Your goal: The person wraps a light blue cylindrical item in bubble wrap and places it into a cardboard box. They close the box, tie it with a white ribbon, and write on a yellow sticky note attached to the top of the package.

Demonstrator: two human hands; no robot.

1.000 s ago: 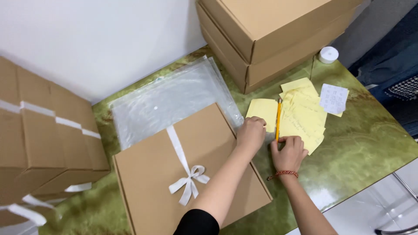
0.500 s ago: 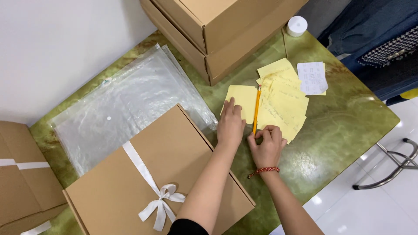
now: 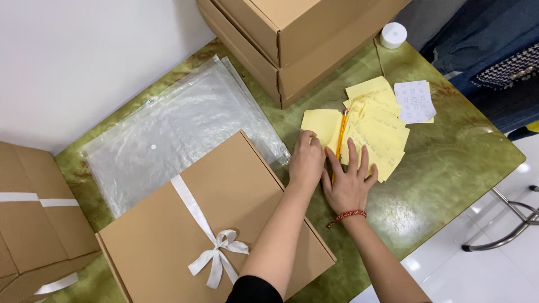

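The left hand (image 3: 306, 161) lies palm down on the green marbled desk (image 3: 449, 163), just right of frame centre. Its fingers are together and bent, the tips pressing the lower left corner of a yellow note sheet (image 3: 320, 122); nothing is clamped in them.

The right hand (image 3: 348, 185) lies at 3 o'clock of the left hand, just beside it, flat on the desk. Its fingers are apart and extended toward 12 o'clock. The fingertips rest on the lower edge of the pile of yellow notes (image 3: 379, 132). A red bead bracelet (image 3: 347, 216) circles the wrist. This hand grips nothing.

A yellow pencil (image 3: 340, 134) lies across the yellow sheets, pointing roughly from 12 to 6 o'clock, between the two hands. Its lower end runs under the right index finger; whether the finger presses it cannot be told.

A small white printed slip (image 3: 415, 101) lies on the pile at its 2 o'clock edge. A white tape roll (image 3: 393, 35) stands at 1 o'clock, near the desk edge.

At 7 o'clock of the hands sits a flat brown cardboard box (image 3: 168, 241) tied with a white ribbon bow (image 3: 216, 255); the left forearm crosses its right corner. Clear plastic bags (image 3: 174, 129) lie at 10 o'clock, partly under that box. Two stacked cardboard cartons (image 3: 303, 39) stand at 12 o'clock. Another carton with white tape (image 3: 33, 219) is at 9 o'clock.
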